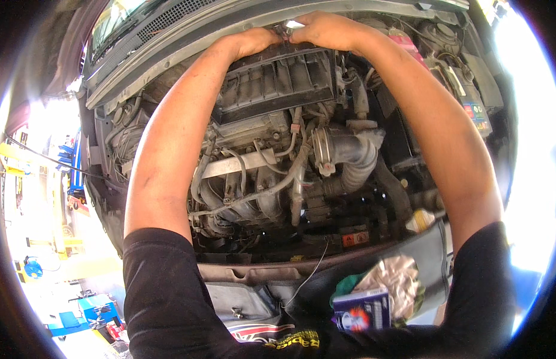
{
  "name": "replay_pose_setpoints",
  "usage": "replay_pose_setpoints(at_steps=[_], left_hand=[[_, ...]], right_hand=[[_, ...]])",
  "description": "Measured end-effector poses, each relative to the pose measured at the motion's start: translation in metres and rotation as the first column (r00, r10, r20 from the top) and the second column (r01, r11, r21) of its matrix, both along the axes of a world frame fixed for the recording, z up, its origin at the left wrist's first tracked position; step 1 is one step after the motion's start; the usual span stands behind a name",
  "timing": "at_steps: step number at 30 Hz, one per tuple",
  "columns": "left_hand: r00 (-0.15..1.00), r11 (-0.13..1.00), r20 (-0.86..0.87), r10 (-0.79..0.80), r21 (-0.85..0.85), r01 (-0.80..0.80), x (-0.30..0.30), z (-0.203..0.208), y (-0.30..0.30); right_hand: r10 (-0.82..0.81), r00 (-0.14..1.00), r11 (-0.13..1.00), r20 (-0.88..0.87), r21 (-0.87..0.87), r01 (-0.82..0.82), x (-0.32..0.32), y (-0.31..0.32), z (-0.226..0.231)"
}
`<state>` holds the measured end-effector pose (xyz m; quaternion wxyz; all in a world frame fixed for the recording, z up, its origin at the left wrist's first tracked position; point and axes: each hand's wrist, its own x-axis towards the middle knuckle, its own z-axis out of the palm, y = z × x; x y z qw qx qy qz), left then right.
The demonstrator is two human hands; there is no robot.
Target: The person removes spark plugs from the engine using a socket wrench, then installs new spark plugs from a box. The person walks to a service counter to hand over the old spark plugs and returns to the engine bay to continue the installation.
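Both my arms reach over an open engine bay to its far edge, below the windshield cowl. My left hand (258,40) is closed, its fingertips meeting those of my right hand (326,30). Between them shows a small shiny piece (294,24), too small and too covered to name. My right hand's fingers are bent in around the same spot. Just nearer than the hands sits a black ribbed plastic housing (278,84), its upper side open, on top of the engine. What lies under my fingers is hidden.
A silver-grey bent intake duct (364,152) rises at centre right. The battery (478,119) is at the far right. On the front edge lie a dark box (361,309) and a crumpled beige cloth (397,278). A thin cable (314,269) hangs over the front panel.
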<state>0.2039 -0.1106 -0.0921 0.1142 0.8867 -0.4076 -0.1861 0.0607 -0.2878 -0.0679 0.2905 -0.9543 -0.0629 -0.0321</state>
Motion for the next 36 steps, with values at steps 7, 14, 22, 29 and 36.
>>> replay_pose_setpoints(at_steps=[7, 14, 22, 29, 36], left_hand=[[0.988, 0.991, -0.083, 0.132, 0.018, -0.131, -0.013, 0.008, -0.003], [0.998, 0.998, 0.004, 0.07, -0.003, -0.07, -0.035, 0.023, -0.012], [0.998, 0.999, -0.034, -0.049, 0.021, 0.05, 0.022, -0.013, -0.005], [0.992, 0.992, -0.12, -0.035, -0.124, 0.02, 0.047, -0.037, -0.006], [0.993, 0.996, -0.087, 0.083, -0.025, -0.086, 0.009, -0.009, -0.014]], right_hand=[[-0.001, 0.996, 0.997, 0.091, -0.083, 0.009, -0.012, 0.008, 0.01], [0.004, 0.995, 0.988, 0.103, -0.155, 0.012, 0.002, 0.005, 0.004], [-0.198, 0.97, 0.96, 0.144, -0.172, 0.222, 0.001, 0.01, 0.028], [0.1, 0.973, 0.954, 0.207, -0.298, -0.035, -0.143, 0.028, 0.109], [0.729, 0.619, 0.68, -0.292, 0.406, -0.61, -0.291, 0.12, 0.042]])
